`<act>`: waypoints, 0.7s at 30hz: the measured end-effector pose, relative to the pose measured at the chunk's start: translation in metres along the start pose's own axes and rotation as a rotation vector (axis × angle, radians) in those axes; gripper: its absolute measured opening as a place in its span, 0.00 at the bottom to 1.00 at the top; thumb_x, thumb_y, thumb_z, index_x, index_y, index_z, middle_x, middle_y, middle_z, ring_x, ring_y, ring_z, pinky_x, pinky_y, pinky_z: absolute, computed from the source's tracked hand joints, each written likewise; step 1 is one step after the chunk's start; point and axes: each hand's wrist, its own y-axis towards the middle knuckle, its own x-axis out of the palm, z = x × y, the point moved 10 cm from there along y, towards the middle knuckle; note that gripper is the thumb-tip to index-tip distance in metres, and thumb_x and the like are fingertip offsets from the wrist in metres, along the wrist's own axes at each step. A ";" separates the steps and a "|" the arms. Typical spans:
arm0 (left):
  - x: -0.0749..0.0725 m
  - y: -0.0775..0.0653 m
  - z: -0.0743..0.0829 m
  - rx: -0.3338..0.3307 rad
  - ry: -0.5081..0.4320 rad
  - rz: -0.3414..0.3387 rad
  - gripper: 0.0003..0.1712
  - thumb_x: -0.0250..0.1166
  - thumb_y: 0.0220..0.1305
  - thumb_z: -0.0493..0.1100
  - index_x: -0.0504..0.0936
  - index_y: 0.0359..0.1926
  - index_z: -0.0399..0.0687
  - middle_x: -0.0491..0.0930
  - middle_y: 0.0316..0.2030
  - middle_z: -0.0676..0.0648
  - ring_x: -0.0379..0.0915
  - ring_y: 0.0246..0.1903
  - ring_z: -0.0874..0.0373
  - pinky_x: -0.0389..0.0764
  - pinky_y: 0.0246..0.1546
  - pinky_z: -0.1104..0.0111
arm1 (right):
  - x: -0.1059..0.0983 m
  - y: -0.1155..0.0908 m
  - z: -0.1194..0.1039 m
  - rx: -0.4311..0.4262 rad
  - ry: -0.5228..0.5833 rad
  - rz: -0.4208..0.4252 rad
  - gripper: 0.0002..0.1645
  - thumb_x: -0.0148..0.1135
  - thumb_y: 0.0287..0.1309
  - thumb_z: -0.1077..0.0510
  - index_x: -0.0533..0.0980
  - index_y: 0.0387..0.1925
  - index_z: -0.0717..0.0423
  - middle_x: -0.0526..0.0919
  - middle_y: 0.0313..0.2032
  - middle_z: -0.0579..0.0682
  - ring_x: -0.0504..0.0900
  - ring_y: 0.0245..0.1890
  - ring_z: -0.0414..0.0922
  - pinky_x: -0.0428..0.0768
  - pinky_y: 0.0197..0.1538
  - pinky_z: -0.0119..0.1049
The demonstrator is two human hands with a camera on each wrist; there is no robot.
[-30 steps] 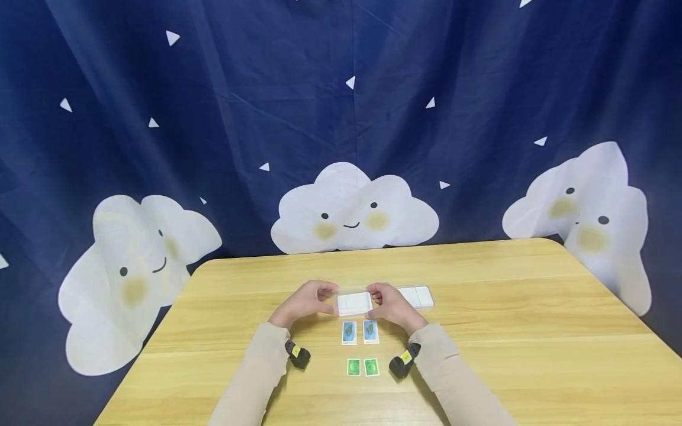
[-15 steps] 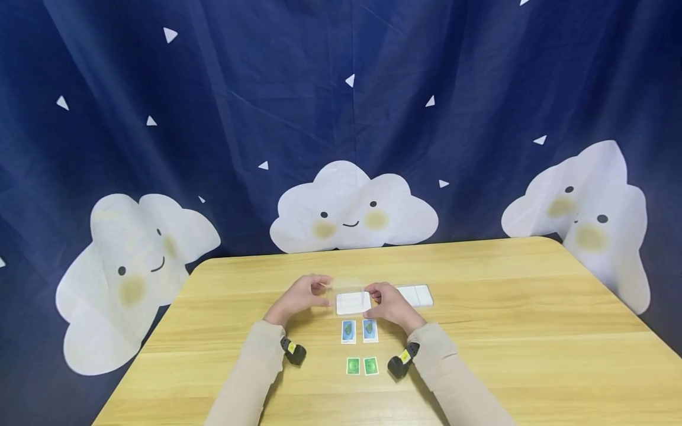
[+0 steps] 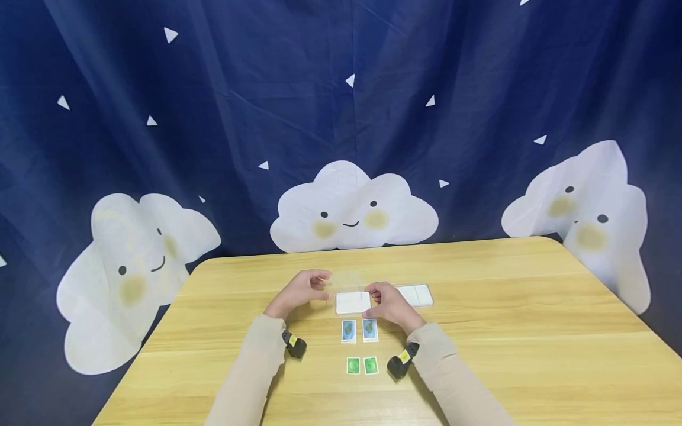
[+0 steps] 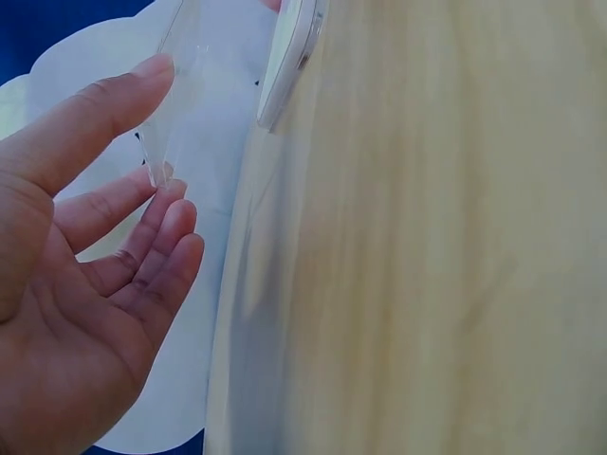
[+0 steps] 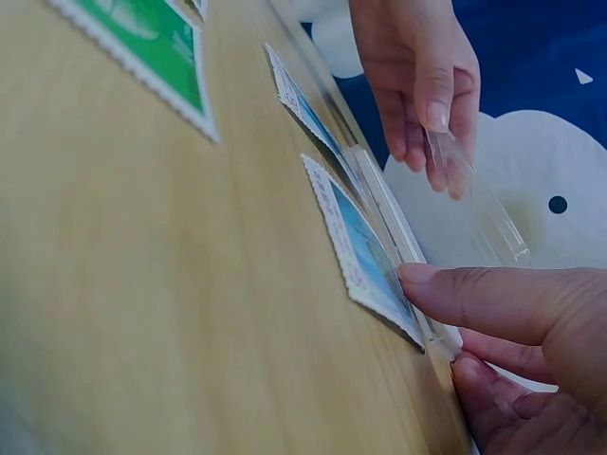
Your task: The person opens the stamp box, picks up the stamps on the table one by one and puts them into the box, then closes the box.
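Observation:
My left hand (image 3: 301,291) pinches the left end of a clear plastic lid (image 5: 486,213) between thumb and fingertips, and the lid is raised off a shallow box. That box (image 3: 352,303), clear-edged with a white inside, lies on the table under the lid. At its right end, my right hand (image 3: 391,305) grips the box by thumb and fingers. Just in front of the box lie two blue stamps (image 3: 348,332) side by side. Closer to the person are two green stamps (image 3: 353,365). In the left wrist view, the lid (image 4: 185,57) stands out from the fingertips, well above the tabletop.
Right of my right hand lies a second flat case (image 3: 417,295) with a white inside and clear edges. The wooden table (image 3: 511,367) ends at a dark blue curtain (image 3: 298,89) printed with clouds.
My left hand has moved up and slightly left, raising the clear lid farther off the box. The right hand stays at the box's right end, and the stamps lie as before.

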 end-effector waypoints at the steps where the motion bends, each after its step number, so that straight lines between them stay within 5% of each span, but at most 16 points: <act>1: 0.000 0.001 0.000 -0.003 -0.002 0.003 0.34 0.72 0.49 0.36 0.72 0.58 0.31 0.74 0.54 0.34 0.71 0.51 0.44 0.69 0.56 0.54 | 0.000 0.000 0.000 -0.003 -0.001 0.000 0.34 0.75 0.36 0.67 0.75 0.50 0.66 0.76 0.41 0.53 0.73 0.43 0.48 0.73 0.52 0.44; 21: -0.008 0.017 -0.005 -0.039 -0.014 0.101 0.33 0.72 0.49 0.36 0.74 0.58 0.35 0.76 0.55 0.40 0.71 0.49 0.50 0.69 0.56 0.58 | 0.001 0.002 0.004 0.005 -0.018 0.002 0.34 0.76 0.37 0.66 0.74 0.51 0.66 0.77 0.43 0.53 0.74 0.44 0.48 0.73 0.53 0.44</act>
